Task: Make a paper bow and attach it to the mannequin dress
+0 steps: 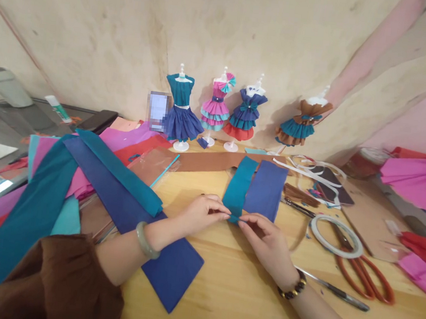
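A short teal strip (241, 183), fabric or crepe paper, lies on the wooden table with its near end raised between my hands. My left hand (207, 210) pinches the left corner of that end, thumb against fingertips. On the right corner, my right hand (263, 238) pinches the same edge, which looks folded over narrowly. Right beside the teal strip, partly under it, is a blue piece (267, 188). Beneath my left forearm runs a long blue strip (174, 272), with a rolled teal strip (120, 172) on top of it.
Several miniature dress forms, including one in a teal and blue dress (182, 110), stand along the wall. Orange-handled scissors (368, 277), a tape roll (336, 236) and a pen (336, 290) lie at right. A glue stick (58, 109) and heaped coloured sheets are at left.
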The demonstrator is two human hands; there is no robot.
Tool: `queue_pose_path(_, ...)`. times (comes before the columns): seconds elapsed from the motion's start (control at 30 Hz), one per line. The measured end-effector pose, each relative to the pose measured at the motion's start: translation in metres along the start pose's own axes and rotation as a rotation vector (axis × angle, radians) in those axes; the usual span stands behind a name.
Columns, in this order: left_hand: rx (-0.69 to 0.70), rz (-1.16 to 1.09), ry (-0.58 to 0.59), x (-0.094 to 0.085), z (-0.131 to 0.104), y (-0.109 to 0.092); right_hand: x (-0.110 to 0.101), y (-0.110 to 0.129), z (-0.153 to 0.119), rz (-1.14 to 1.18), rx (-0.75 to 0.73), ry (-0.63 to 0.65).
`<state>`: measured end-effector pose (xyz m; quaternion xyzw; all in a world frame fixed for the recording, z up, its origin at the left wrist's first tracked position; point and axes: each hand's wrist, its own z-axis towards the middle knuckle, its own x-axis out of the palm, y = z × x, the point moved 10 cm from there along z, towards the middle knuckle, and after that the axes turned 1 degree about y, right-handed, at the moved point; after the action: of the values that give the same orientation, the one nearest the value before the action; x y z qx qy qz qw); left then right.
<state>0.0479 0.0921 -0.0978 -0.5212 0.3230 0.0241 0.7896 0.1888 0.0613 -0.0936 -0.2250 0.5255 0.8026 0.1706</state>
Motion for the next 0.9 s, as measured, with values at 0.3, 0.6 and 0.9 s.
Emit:
queue_pose_path(0.3, 0.134, 0.158, -0.018, -0.001, -0.005, -0.019, 0.006, 0.006, -0.002, -0.038, -0.062, 0.039)
queue_pose_path(0.6, 0.247, 0.299, 0.014, 0.007, -0.008, -0.034, 0.01, 0.01, -0.005, -0.063, -0.1, 0.068)
queue_pose_path(0.9, 0.25, 0.35, 0.039, 0.009, -0.009, -0.035, 0.012, 0.02, -0.002, -0.042, -0.134, 0.084)
